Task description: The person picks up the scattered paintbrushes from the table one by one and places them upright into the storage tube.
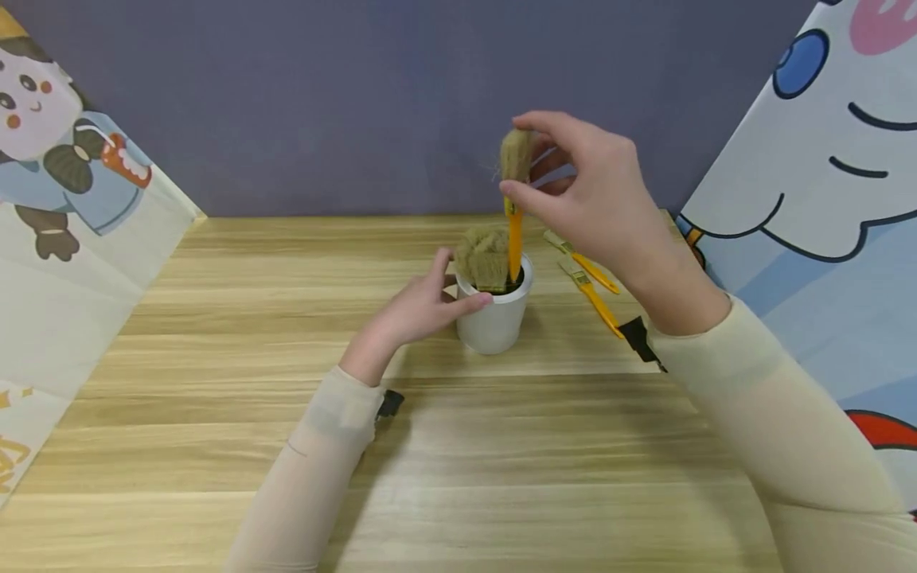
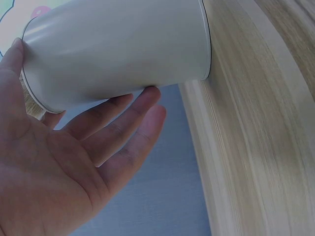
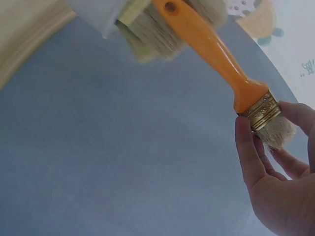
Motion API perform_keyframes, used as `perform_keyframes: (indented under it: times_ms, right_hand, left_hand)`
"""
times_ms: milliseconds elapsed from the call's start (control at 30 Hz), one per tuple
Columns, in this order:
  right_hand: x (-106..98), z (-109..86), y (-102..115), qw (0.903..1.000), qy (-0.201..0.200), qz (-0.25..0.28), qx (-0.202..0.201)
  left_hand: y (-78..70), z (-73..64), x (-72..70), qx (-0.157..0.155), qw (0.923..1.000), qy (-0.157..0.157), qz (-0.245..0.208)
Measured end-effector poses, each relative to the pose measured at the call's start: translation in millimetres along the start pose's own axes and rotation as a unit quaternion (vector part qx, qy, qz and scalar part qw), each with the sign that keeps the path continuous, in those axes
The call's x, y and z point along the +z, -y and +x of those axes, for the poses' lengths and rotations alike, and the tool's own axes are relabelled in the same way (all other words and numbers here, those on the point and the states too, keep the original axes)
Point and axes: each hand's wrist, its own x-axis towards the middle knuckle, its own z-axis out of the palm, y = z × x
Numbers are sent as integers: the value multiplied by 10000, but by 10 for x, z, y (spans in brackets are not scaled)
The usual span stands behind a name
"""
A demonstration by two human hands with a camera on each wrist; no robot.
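Observation:
My right hand (image 1: 583,171) pinches a paintbrush (image 1: 515,239) by its bristle end and metal band. The brush hangs upright with its orange handle down, the handle's end at the mouth of the white cup (image 1: 490,330). In the right wrist view that handle (image 3: 211,46) slants toward the brushes in the cup. Several brushes (image 1: 483,251) stand in the cup with pale bristles up, their handles hidden inside. My left hand (image 1: 423,306) holds the cup at its rim, thumb on the near side. The left wrist view shows its fingers (image 2: 120,118) along the cup wall.
Right of the cup, two more orange-handled paintbrushes, a nearer one (image 1: 598,306) and a farther one (image 1: 595,270), lie on the wooden table (image 1: 251,358). A grey-blue panel (image 1: 322,103) rises behind the table. Cartoon-printed sheets (image 1: 824,207) border both sides.

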Motion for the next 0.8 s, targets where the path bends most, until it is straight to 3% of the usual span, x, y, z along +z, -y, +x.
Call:
perform_keyframes:
  times_ms: [400,800]
  right_hand:
    - [221,-217,-195,9988,274,245,315]
    - [450,-401,-333,9938,916,196,591]
  left_hand:
    - [19,16,-5,76,10000,-26,17]
    - [22,7,-10,-29,9999,4,163]
